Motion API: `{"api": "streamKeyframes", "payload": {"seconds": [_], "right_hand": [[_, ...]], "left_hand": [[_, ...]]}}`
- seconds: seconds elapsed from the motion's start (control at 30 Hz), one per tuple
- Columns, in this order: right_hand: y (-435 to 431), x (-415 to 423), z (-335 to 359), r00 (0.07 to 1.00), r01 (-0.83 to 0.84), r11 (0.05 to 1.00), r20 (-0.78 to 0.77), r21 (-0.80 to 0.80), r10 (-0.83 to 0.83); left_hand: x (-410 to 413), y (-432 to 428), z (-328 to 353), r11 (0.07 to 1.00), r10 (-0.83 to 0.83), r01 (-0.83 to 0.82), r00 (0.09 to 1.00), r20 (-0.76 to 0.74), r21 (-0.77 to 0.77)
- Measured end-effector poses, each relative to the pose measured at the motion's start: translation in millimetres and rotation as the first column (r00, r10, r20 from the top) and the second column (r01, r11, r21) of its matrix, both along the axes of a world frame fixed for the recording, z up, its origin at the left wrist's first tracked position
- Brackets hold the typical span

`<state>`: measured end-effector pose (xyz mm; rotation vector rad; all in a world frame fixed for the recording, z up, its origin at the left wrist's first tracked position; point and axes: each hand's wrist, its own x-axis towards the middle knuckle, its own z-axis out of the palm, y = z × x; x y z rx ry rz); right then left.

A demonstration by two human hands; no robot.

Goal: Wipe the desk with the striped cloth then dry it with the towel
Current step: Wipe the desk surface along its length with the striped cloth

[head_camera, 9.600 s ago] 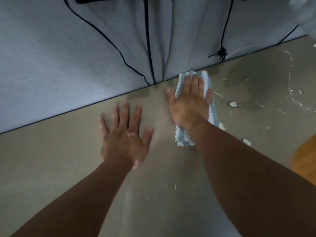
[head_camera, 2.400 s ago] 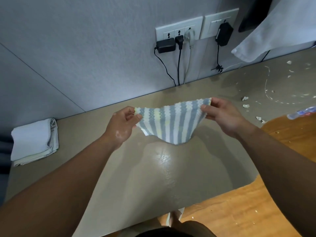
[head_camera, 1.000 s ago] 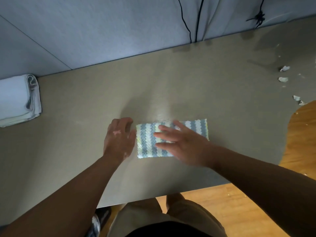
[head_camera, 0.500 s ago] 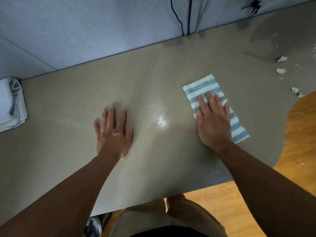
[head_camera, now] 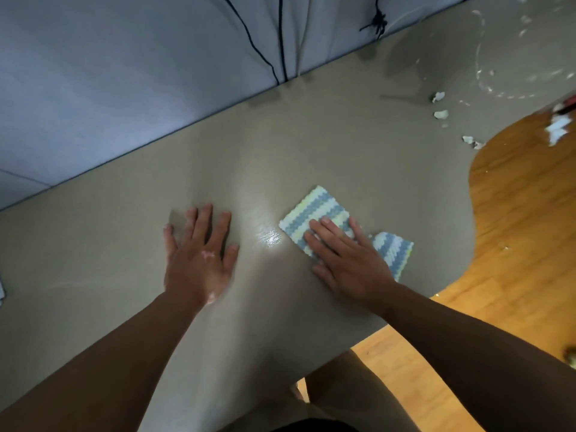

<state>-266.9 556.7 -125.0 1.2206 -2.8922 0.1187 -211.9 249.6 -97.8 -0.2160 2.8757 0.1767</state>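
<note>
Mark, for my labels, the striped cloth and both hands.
striped cloth (head_camera: 314,210), head view, uncovered stripes beyond the fingers.
right hand (head_camera: 349,266), head view, back of the hand.
left hand (head_camera: 199,260), head view, back of the hand.

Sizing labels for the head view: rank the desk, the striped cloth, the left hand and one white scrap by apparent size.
1. desk
2. striped cloth and left hand: these look alike, and the right hand covers part of the cloth, so unranked
3. white scrap
</note>
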Motion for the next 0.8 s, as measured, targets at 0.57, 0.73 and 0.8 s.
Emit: {"api": "streamKeyframes", "payload": {"seconds": [0.57,0.73,0.8], "right_hand": [[70,-160,-3,0.985,0.174,0.984,0.026,-0.043,-0.173],[103,-227,-4,0.959,0.284,0.956,0.031,-0.076,-0.282],[109,-248,-4,0.946,0.322,0.945,0.047,-0.061,-0.32]], "left_hand": [[-145,116,-4,0.988,-0.155,0.156,0.987,-0.049,0.022],[-214,156,-9,0.998,-0.059,0.06,0.998,-0.033,0.035],[-236,165,-9,0.999,-0.029,0.03,0.999,-0.04,0.03]]}}
